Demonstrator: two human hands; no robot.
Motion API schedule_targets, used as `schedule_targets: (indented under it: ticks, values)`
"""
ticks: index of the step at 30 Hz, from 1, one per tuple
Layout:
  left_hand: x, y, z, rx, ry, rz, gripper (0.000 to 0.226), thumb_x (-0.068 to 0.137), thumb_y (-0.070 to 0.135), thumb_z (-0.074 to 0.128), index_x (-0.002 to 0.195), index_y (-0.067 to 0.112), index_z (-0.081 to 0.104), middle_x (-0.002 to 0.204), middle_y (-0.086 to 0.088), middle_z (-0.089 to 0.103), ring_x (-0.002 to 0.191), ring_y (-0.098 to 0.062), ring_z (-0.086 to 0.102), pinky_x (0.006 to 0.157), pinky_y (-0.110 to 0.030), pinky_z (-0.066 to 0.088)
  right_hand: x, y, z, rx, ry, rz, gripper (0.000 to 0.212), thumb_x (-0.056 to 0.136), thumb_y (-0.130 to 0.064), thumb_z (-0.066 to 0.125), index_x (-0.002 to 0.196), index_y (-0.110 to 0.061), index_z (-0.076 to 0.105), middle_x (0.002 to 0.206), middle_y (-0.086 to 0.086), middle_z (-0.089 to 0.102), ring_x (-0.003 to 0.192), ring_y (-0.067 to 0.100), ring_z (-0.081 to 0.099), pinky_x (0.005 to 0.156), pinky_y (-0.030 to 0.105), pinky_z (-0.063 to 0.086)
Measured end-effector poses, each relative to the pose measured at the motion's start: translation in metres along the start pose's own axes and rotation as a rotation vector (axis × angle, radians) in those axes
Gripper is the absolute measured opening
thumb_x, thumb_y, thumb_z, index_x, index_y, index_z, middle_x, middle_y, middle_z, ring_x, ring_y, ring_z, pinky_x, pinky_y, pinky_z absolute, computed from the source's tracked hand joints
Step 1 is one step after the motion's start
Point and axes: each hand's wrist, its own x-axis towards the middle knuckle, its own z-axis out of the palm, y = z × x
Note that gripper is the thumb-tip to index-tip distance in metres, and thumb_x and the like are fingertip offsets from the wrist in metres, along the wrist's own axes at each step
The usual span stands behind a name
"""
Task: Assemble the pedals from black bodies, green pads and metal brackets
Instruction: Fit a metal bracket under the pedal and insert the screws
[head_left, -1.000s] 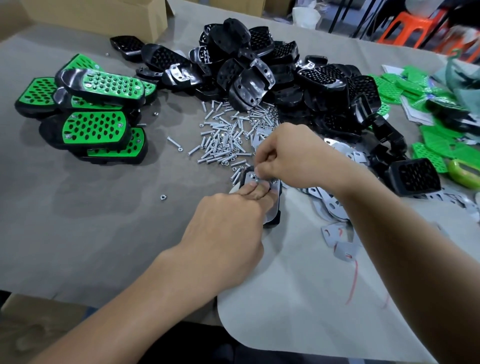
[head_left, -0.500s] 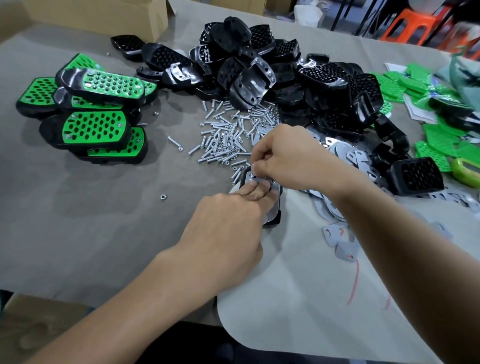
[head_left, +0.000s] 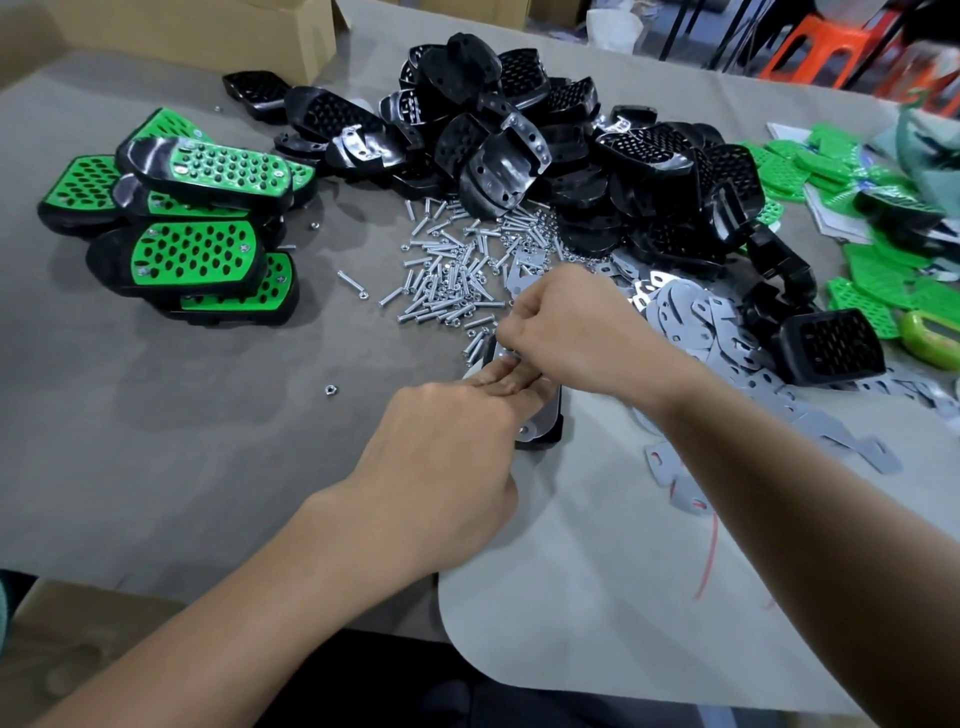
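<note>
A black pedal body (head_left: 545, 426) with a metal bracket on top lies on the table at the centre, mostly hidden under my hands. My left hand (head_left: 441, 457) presses down on it, fingers on the bracket. My right hand (head_left: 566, 327) is pinched shut just above the pedal's far end; what it pinches is hidden. Loose screws (head_left: 447, 270) are scattered just beyond. A heap of black bodies (head_left: 571, 156) lies behind. Flat metal brackets (head_left: 691, 312) spread to the right. Green pads (head_left: 872, 280) lie far right.
Several finished green-and-black pedals (head_left: 192, 249) are stacked at the left. A single nut (head_left: 329, 389) lies on the grey table cover. Cardboard boxes (head_left: 208, 26) stand at the back left. An orange stool (head_left: 815, 47) is behind the table. The table edge (head_left: 208, 587) runs near me.
My right hand has shifted slightly toward me over the pedal's far end, staying pinched. My left hand has kept its hold on the pedal.
</note>
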Motion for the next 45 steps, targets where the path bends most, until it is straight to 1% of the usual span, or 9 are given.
schedule_targets:
  ticks: [4, 11, 16, 19, 22, 27, 33, 38, 45]
  values:
    - [0.001, 0.002, 0.001, -0.009, 0.000, -0.001, 0.091, 0.080, 0.018, 0.048, 0.163, 0.041, 0.018, 0.168, 0.026, 0.012, 0.152, 0.007, 0.011, 0.105, -0.030, 0.049, -0.003, 0.010, -0.011, 0.079, 0.103, -0.004, 0.016, 0.080, -0.018, 0.065, 0.067, -0.021, 0.074, 0.049, -0.012, 0.062, 0.051, -0.003, 0.055, 0.046, 0.010, 0.039]
    - [0.002, 0.003, 0.000, -0.001, -0.008, -0.007, 0.086, 0.082, 0.018, 0.049, 0.160, 0.042, 0.022, 0.169, 0.025, 0.014, 0.153, 0.007, 0.015, 0.097, -0.032, 0.052, -0.010, 0.005, -0.024, -0.061, 0.045, -0.285, 0.022, 0.073, -0.011, 0.074, 0.078, -0.031, 0.081, 0.055, -0.036, 0.056, 0.062, -0.013, 0.056, 0.054, 0.002, 0.037]
    - [0.001, 0.004, 0.000, 0.018, -0.015, -0.001, 0.086, 0.085, 0.021, 0.049, 0.162, 0.041, 0.016, 0.169, 0.025, 0.008, 0.152, 0.009, 0.007, 0.098, -0.027, 0.046, -0.006, 0.001, -0.018, -0.169, 0.009, -0.291, 0.016, 0.077, -0.015, 0.073, 0.079, -0.030, 0.079, 0.062, -0.017, 0.067, 0.063, -0.002, 0.059, 0.055, 0.007, 0.040]
    - [0.002, 0.006, 0.001, 0.028, -0.022, -0.014, 0.087, 0.084, 0.023, 0.049, 0.162, 0.041, 0.015, 0.169, 0.024, 0.009, 0.153, 0.006, 0.010, 0.096, -0.027, 0.046, -0.007, -0.003, -0.017, -0.265, -0.003, -0.330, 0.011, 0.077, -0.015, 0.068, 0.078, -0.021, 0.077, 0.068, -0.003, 0.071, 0.070, 0.016, 0.064, 0.065, 0.031, 0.054]
    - [0.002, 0.006, 0.001, 0.035, -0.021, -0.018, 0.087, 0.082, 0.020, 0.048, 0.161, 0.041, 0.018, 0.169, 0.024, 0.013, 0.153, 0.006, 0.012, 0.089, -0.027, 0.047, -0.008, -0.007, -0.019, -0.336, -0.023, -0.377, 0.009, 0.075, -0.013, 0.064, 0.070, -0.017, 0.071, 0.062, 0.002, 0.066, 0.068, 0.023, 0.061, 0.059, 0.031, 0.050]
    - [0.002, 0.005, 0.001, 0.009, -0.014, -0.018, 0.087, 0.082, 0.018, 0.048, 0.161, 0.040, 0.022, 0.168, 0.025, 0.019, 0.152, 0.008, 0.013, 0.098, -0.030, 0.051, -0.008, -0.011, -0.022, -0.409, -0.044, -0.454, 0.021, 0.074, -0.006, 0.063, 0.065, -0.024, 0.059, 0.048, -0.010, 0.045, 0.055, 0.015, 0.044, 0.049, 0.020, 0.030]
    - [0.001, 0.005, 0.003, -0.010, -0.005, -0.025, 0.087, 0.084, 0.017, 0.048, 0.162, 0.040, 0.019, 0.168, 0.025, 0.011, 0.150, 0.013, 0.006, 0.107, -0.028, 0.046, 0.000, -0.012, -0.030, -0.429, -0.112, -0.532, 0.017, 0.071, -0.008, 0.064, 0.078, -0.019, 0.076, 0.060, 0.002, 0.066, 0.057, 0.019, 0.055, 0.058, 0.034, 0.050]
    - [0.001, 0.006, 0.000, -0.023, -0.002, -0.033, 0.087, 0.082, 0.017, 0.049, 0.162, 0.040, 0.022, 0.168, 0.025, 0.017, 0.152, 0.008, 0.015, 0.105, -0.029, 0.047, 0.006, -0.009, -0.028, -0.417, -0.053, -0.520, 0.010, 0.078, -0.026, 0.070, 0.072, -0.022, 0.076, 0.052, -0.005, 0.061, 0.051, 0.006, 0.052, 0.049, 0.017, 0.037]
    - [0.001, 0.006, -0.001, -0.018, -0.020, -0.029, 0.089, 0.082, 0.016, 0.048, 0.162, 0.040, 0.019, 0.169, 0.024, 0.009, 0.153, 0.006, 0.010, 0.106, -0.034, 0.049, 0.007, -0.006, -0.028, -0.241, -0.101, -0.392, 0.013, 0.069, -0.017, 0.077, 0.075, -0.028, 0.080, 0.061, -0.017, 0.069, 0.066, -0.001, 0.066, 0.065, 0.022, 0.053]
